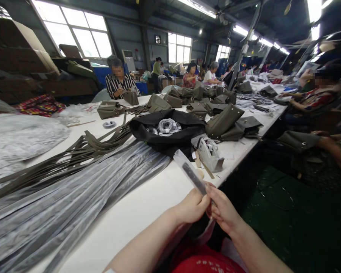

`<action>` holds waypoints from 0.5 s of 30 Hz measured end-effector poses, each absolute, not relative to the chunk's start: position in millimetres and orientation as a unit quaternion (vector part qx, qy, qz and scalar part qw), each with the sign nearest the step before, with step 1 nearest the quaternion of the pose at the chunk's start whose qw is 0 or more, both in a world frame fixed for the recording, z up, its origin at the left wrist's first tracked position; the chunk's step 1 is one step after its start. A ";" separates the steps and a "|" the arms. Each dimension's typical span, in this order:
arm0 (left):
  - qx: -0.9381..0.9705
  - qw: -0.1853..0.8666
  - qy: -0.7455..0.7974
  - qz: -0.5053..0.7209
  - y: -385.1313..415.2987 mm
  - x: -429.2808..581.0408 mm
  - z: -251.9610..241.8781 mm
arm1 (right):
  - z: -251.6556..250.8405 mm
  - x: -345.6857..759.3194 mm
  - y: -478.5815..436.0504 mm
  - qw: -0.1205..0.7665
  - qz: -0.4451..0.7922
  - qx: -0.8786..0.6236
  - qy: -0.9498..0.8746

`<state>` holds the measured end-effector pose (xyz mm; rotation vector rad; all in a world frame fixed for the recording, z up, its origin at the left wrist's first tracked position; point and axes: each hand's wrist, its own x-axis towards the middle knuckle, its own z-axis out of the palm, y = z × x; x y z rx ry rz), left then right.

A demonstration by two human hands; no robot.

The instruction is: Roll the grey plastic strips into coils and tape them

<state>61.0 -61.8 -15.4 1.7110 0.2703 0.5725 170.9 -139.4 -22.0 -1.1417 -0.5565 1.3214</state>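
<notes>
A dark strap in a clear plastic sleeve [191, 171] slants up and away from my two hands at the table's near edge. My left hand [193, 206] is closed around its lower part. Right beside it, my right hand [221, 207] pinches the same sleeved strap between thumb and fingers. A loose end of plastic hangs below the hands toward my lap. Just past the strap's tip stands a white tape dispenser [210, 153]. To the left lie many sleeved straps [102, 185] in a long bundle, with bare olive straps [82, 153] behind them.
A black bag [165, 142] holding plastic-wrapped coils [169, 126] sits mid-table. Olive leather-like bags [224, 121] are piled behind it. A tape roll [109, 124] lies at the left. Co-workers sit across the table and at the right, where one person's hand [326, 143] holds an olive piece.
</notes>
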 end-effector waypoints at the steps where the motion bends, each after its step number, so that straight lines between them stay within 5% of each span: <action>1: 0.712 0.644 0.119 0.255 -60.1 61.0 -16.8 | -24.9 171.4 -139.7 0.615 0.563 -0.501 -0.232; 7: 0.517 0.753 0.148 0.380 -49.9 63.5 -13.7 | -34.8 168.1 -139.6 0.600 0.520 -0.538 -0.282; 15: 0.489 0.794 0.146 0.331 -63.7 71.6 -15.9 | -23.5 167.4 -133.2 0.609 0.512 -0.515 -0.319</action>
